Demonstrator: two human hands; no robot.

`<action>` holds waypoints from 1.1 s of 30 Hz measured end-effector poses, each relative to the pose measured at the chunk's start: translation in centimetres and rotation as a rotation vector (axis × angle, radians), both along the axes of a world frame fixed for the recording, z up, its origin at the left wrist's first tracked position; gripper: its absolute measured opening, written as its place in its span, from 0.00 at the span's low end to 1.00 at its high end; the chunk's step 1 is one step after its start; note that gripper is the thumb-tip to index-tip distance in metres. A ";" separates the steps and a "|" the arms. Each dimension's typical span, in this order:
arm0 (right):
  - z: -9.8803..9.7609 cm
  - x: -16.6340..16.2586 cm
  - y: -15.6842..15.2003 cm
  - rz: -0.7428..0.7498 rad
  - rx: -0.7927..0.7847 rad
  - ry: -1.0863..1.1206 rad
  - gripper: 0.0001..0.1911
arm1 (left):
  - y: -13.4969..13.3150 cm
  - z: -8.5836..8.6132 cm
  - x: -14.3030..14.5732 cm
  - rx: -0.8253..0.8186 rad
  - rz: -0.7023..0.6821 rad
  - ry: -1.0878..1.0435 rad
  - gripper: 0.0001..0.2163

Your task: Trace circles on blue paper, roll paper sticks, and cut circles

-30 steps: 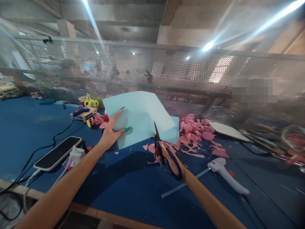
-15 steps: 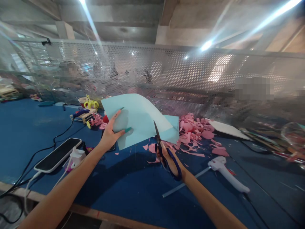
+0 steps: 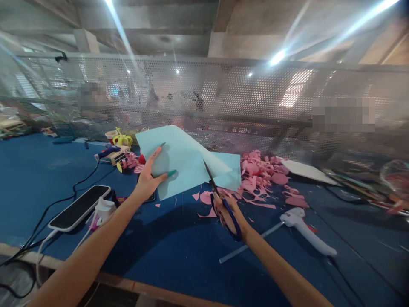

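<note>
A light blue sheet of paper point(image 3: 179, 157) is held up above the table, with its right part curled and a cut running into it from the lower edge. My left hand point(image 3: 150, 177) grips the sheet near its left side, thumb and forefinger spread over the front and the other fingers hidden behind. In my right hand point(image 3: 231, 211) is a pair of scissors point(image 3: 234, 226) with dark blue handles. Their dark blades point up and away at the cut, a strip of the sheet lying to their right.
Pink paper scraps point(image 3: 255, 183) lie heaped behind the scissors. A white glue gun point(image 3: 308, 232) with a long glue stick rests at the right. On the left are a phone-like device point(image 3: 81, 207), a white plug point(image 3: 105, 209) and cables. A perforated metal screen point(image 3: 191, 94) stands behind the table.
The scissors have moved slightly up and left into the sheet, and their handles have drawn closer together. The curled part of the paper has sunk a little. My left hand stays in place.
</note>
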State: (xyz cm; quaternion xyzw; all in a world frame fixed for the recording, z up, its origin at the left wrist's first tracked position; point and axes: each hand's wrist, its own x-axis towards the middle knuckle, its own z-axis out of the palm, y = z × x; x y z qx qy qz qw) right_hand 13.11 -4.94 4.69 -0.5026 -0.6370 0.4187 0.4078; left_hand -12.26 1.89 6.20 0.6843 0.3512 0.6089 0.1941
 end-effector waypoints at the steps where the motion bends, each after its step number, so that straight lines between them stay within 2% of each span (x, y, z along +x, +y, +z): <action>1: 0.1 -0.1 -0.1 -0.003 0.000 0.003 0.22 | 0.0 0.0 0.0 0.005 -0.001 0.002 0.35; 6: 0.1 -0.2 -0.2 -0.010 0.005 0.031 0.22 | 0.1 -0.1 -0.1 0.020 0.007 0.018 0.35; 12: -0.3 0.0 -0.1 0.010 -0.004 0.058 0.24 | 0.2 -0.4 0.2 0.021 -0.076 0.012 0.35; 21: -0.5 0.3 0.1 0.067 0.013 0.107 0.25 | 0.0 -0.4 0.6 -0.030 -0.124 0.002 0.37; 24: -0.9 0.4 0.2 0.075 -0.036 0.153 0.26 | -0.1 -0.5 0.6 -0.048 -0.165 -0.038 0.37; 28: -0.9 0.3 0.1 0.022 -0.128 0.211 0.28 | -0.3 -0.6 0.9 -0.147 -0.215 -0.091 0.37; 33: -1.0 0.4 0.3 -0.049 -0.152 0.190 0.29 | -0.2 -1.0 1.7 -0.384 -0.240 -0.232 0.29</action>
